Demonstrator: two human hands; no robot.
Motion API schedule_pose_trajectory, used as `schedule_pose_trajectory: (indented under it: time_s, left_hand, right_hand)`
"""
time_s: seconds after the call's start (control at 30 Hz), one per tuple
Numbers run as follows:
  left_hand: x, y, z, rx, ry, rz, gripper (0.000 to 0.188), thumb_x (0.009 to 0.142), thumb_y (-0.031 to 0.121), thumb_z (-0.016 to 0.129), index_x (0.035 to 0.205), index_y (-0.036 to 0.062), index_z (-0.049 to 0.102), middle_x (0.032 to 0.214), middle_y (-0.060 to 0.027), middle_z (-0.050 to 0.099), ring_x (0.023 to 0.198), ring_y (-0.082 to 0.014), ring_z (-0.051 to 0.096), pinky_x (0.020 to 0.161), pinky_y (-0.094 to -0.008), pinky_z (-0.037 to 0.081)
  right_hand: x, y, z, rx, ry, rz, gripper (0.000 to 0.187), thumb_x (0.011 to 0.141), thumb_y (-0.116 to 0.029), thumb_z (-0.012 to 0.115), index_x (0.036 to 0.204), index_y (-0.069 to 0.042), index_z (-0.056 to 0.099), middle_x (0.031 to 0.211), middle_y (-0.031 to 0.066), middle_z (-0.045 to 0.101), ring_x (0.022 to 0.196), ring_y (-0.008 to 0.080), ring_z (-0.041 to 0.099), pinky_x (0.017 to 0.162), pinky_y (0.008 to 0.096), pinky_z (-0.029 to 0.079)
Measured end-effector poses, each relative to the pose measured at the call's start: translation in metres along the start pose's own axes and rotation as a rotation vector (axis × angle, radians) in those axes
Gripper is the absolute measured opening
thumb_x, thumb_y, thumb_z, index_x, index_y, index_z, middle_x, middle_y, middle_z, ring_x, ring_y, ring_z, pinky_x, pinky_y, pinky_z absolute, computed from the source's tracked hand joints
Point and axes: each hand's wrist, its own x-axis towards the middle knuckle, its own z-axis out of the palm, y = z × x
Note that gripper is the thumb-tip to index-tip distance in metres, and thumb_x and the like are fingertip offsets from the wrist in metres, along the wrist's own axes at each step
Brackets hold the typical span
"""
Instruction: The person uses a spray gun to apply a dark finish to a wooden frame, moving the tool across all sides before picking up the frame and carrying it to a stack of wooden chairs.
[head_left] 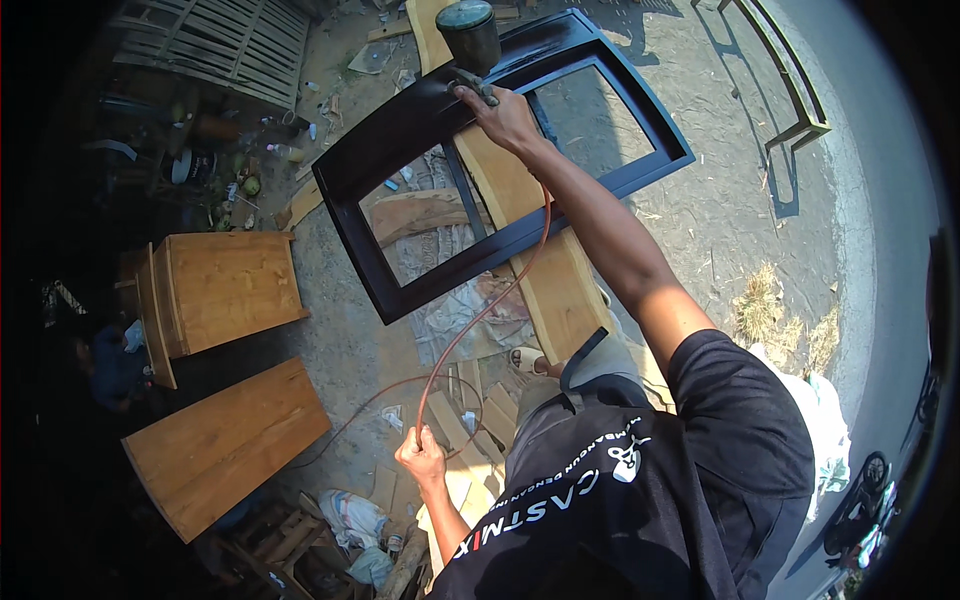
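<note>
My operator's right hand (500, 118) was wrapped around the grip of a spray gun (468, 79), its dark cup (471, 38) riding on top, while the left hand (421, 458) closed about a thin red hose (478, 325) low in front of the body. From my remote seat I judged the gun top-heavy — stiff, best held by its handle with the wrist firm and the cup upright — and the hose light and pliable, easy to pinch anywhere along its slack. The gun hung over the upper bar of a dark, two-opening frame (440, 276), whether touching it I could not tell. That frame lay across a pale plank (560, 290) and looked rigid and awkwardly broad; its glossy coat, if wet, would have smeared under fingers, so an underside edge seemed the safer hold. Beyond, at left, stood a brown wooden cabinet (235, 288) near a loose wooden panel (235, 440); at right, a slim metal stand (795, 85) cast its shadow beside a paved road (885, 150).
</note>
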Motion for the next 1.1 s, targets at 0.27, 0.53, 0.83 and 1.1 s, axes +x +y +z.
schedule_pose_trajectory:
  time_s: [0.27, 0.53, 0.83, 1.1]
  left_hand:
    - [0.013, 0.016, 0.019, -0.059, -0.067, 0.07, 0.025, 0.092, 0.015, 0.064, 0.074, -0.0011, 0.058, 0.055, -0.0102, 0.042, 0.048, -0.0205, 0.041, 0.049, -0.0368, 0.035]
    - [0.026, 0.065, 0.052, -0.146, -0.21, 0.128, 0.032, 0.093, 0.016, 0.068, 0.07, -0.0005, 0.055, 0.056, -0.0108, 0.043, 0.047, -0.0209, 0.042, 0.048, -0.0369, 0.036]
    - [0.013, 0.103, 0.1, -0.107, -0.271, 0.1, 0.041, 0.09, 0.022, 0.074, 0.064, 0.0018, 0.049, 0.053, -0.0102, 0.043, 0.045, -0.0221, 0.042, 0.048, -0.0362, 0.039]
    - [-0.031, 0.137, 0.129, -0.087, -0.227, -0.05, 0.048, 0.089, 0.028, 0.077, 0.064, 0.001, 0.046, 0.054, -0.0078, 0.042, 0.05, -0.0171, 0.038, 0.049, -0.0349, 0.037]
  right_hand:
    - [0.041, 0.013, -0.069, -0.162, 0.204, 0.101, 0.081, 0.09, -0.075, 0.057, 0.12, -0.002, 0.073, 0.105, 0.0305, 0.072, 0.107, 0.0461, 0.068, 0.094, 0.049, 0.052]
    - [0.101, 0.054, -0.152, -0.287, 0.403, 0.102, 0.082, 0.087, -0.079, 0.056, 0.116, -0.005, 0.075, 0.109, 0.0296, 0.072, 0.112, 0.0433, 0.068, 0.097, 0.0489, 0.051]
    - [0.105, 0.038, -0.226, -0.234, 0.42, -0.078, 0.053, 0.098, -0.053, 0.062, 0.138, -0.019, 0.065, 0.131, 0.0294, 0.064, 0.125, 0.042, 0.06, 0.102, 0.0468, 0.047]
    - [0.103, 0.079, -0.285, -0.212, 0.214, 0.068, 0.079, 0.085, -0.079, 0.061, 0.096, -0.001, 0.075, 0.076, 0.011, 0.071, 0.059, 0.0142, 0.06, 0.058, 0.0307, 0.049]
